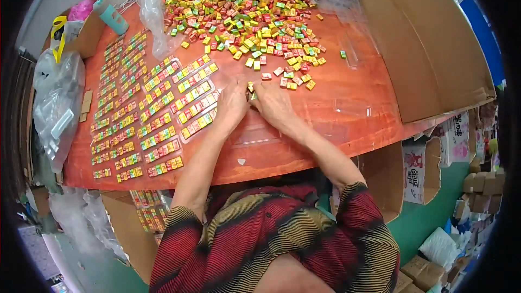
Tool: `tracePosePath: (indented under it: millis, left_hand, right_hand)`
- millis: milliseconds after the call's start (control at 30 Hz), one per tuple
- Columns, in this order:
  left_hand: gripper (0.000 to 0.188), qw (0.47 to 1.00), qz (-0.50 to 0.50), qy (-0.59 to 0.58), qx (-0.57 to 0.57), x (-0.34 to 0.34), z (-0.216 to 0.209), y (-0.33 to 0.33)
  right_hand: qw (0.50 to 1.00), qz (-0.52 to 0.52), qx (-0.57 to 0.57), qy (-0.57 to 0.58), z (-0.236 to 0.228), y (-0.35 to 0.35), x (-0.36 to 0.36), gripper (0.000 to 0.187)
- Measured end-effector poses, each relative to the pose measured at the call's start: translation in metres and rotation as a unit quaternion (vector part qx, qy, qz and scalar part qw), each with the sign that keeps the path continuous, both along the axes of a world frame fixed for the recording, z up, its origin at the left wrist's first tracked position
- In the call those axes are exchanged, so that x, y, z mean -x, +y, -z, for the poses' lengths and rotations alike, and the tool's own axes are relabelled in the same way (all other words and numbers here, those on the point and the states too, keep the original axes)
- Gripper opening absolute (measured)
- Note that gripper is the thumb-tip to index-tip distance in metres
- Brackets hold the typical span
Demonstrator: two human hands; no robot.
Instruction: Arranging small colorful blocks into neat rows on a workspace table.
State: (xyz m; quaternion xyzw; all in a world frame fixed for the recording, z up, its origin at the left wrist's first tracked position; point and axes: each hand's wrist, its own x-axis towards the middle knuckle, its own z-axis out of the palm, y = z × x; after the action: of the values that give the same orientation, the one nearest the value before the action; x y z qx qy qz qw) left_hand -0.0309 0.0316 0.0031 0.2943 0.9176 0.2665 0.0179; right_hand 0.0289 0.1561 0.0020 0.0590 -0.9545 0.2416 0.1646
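Observation:
Over the middle of the table, my left hand (233,99) and my right hand (273,103) meet with fingers closed. Between their fingertips a few small yellow and green boxes (251,91) show, partly hidden by the fingers. Under my wrists lies a clear plastic tray (252,137). To the left of my left hand are clear trays filled with rows of small red, yellow and green boxes (196,109). Just beyond my right hand several loose small boxes (293,80) lie scattered, in front of a large heap of the same boxes (239,5).
A tall cardboard box (426,49) stands along the table's right side. Another clear tray (353,109) lies right of my hands. A light-blue bottle (110,16) is at the far left, with a plastic bag (58,97) hanging nearby. An open carton (135,233) of packed rows sits below the table's left edge.

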Motion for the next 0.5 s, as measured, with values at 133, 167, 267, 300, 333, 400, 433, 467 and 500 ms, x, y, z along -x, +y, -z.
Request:
tracePosePath:
  millis: [133,167,267,300,333,400,433,467,500]
  left_hand:
    - [0.025,0.998,-0.010,0.026,-0.055,0.000,0.010,-0.001]
    - [0.025,0.998,-0.010,0.025,-0.055,-0.001,0.007,0.000]
    - [0.025,0.998,-0.021,0.007,-0.052,-0.004,0.001,-0.001]
    - [0.026,0.999,-0.020,0.004,-0.047,-0.004,0.002,-0.001]
    - [0.027,0.999,-0.019,0.002,-0.042,-0.004,0.003,-0.002]
    - [0.028,0.999,-0.015,0.007,-0.044,-0.006,0.003,-0.003]
    - [0.030,0.999,-0.012,0.012,-0.045,-0.008,0.003,-0.004]
    - [0.030,0.999,-0.011,0.012,-0.044,-0.009,0.003,-0.004]
    - [0.032,0.996,-0.037,-0.003,-0.084,-0.010,0.003,-0.006]
  right_hand:
    - [1.000,0.012,-0.006,0.025,0.015,0.001,-0.001,0.015]
    - [1.000,0.007,-0.006,0.025,0.015,0.004,-0.002,0.016]
    - [1.000,0.006,-0.010,0.007,0.010,0.015,-0.003,0.024]
    - [1.000,0.008,-0.014,-0.010,0.006,0.018,-0.002,0.032]
    - [1.000,0.007,-0.014,-0.010,0.003,0.022,-0.002,0.032]
    - [1.000,0.001,0.028,0.010,-0.002,0.029,0.000,0.031]
    - [0.999,-0.003,0.033,-0.015,-0.006,0.031,0.000,0.030]
    - [0.999,-0.003,0.034,-0.015,-0.007,0.029,0.001,0.030]
    - [0.997,-0.056,0.036,0.041,-0.007,0.025,0.004,0.031]
